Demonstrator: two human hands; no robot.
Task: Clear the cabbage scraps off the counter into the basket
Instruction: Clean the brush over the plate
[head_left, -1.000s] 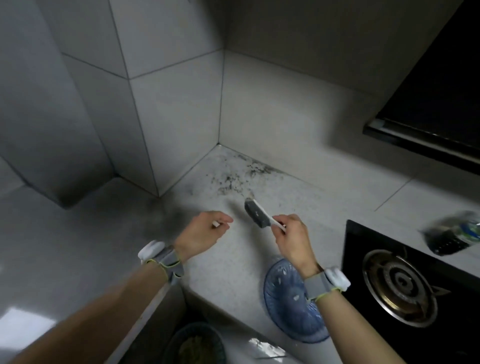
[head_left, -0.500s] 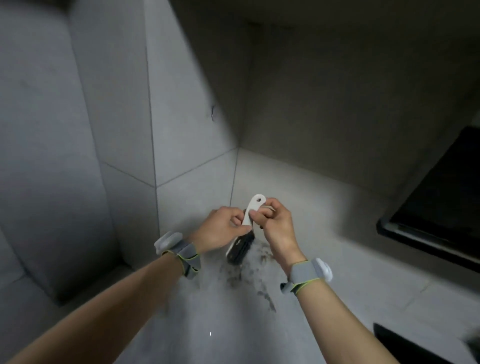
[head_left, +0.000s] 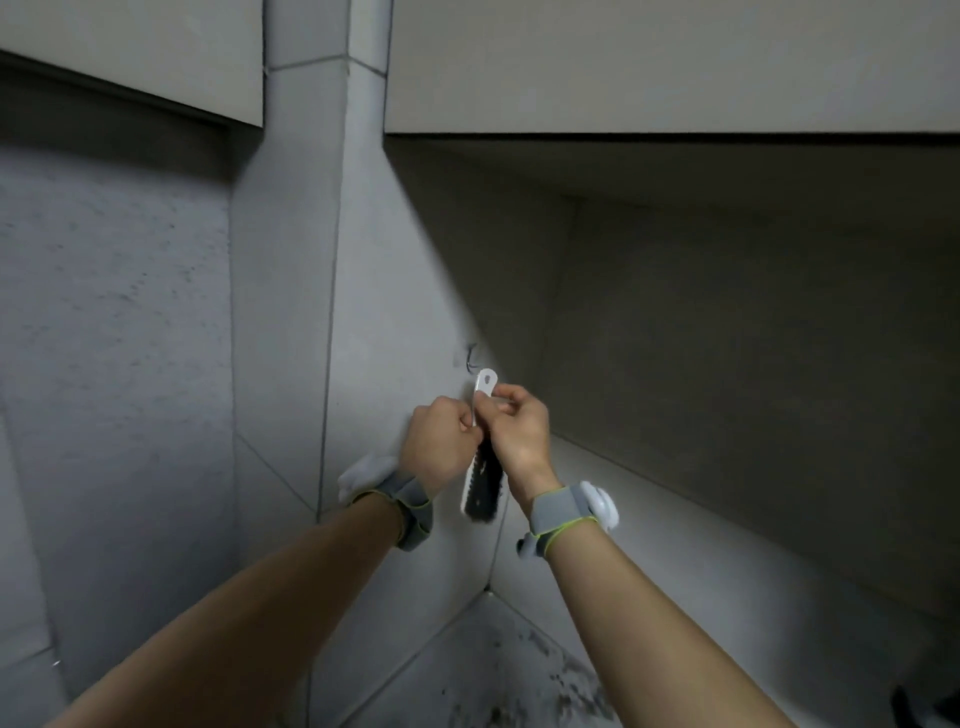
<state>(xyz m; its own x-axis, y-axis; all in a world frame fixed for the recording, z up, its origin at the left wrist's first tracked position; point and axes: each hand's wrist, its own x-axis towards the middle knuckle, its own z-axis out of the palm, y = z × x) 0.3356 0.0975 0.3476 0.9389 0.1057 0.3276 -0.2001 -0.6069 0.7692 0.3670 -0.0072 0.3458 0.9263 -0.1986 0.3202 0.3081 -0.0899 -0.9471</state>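
Head view, single frame.

- L hand (head_left: 442, 441): centre of frame, raised in front of the wall (head_left: 395, 291). Fingers curled tight against the left side of the brush (head_left: 483, 486) handle. Closed grip, no gap seen.
- R hand (head_left: 521, 436): just right of L hand, touching it or nearly so. Thumb + fingers pinch the white handle near its top end, just below the hang hole. Closed on the brush.
- Brush: held upright, handle end up, black bristle head down, hanging below both hands between the wrists. Bristles face roughly toward the camera. Top of handle w/ hole pokes out above the R hand fingers.
- Hook (head_left: 471, 358): small dark wire shape on the wall, just above and slightly left of the handle tip. Near the tip; contact can't be told.
- Wristbands: grey w/ white module on each wrist, L (head_left: 402, 499), R (head_left: 569, 512).
- Table (head_left: 467, 654): only a corner wedge shows, bottom centre of frame, where the two tiled walls meet.
- Scraps (head_left: 566, 675): dark specks scattered on the table, bottom centre to bottom right, well below the hands. Neither hand near them. Too small and blurred to say more.
- Cabinet (head_left: 649, 62): pale underside and front across upper right of frame, deep shadow under it.
- Dark object at bottom right edge (head_left: 917, 701), cut off, not identifiable.
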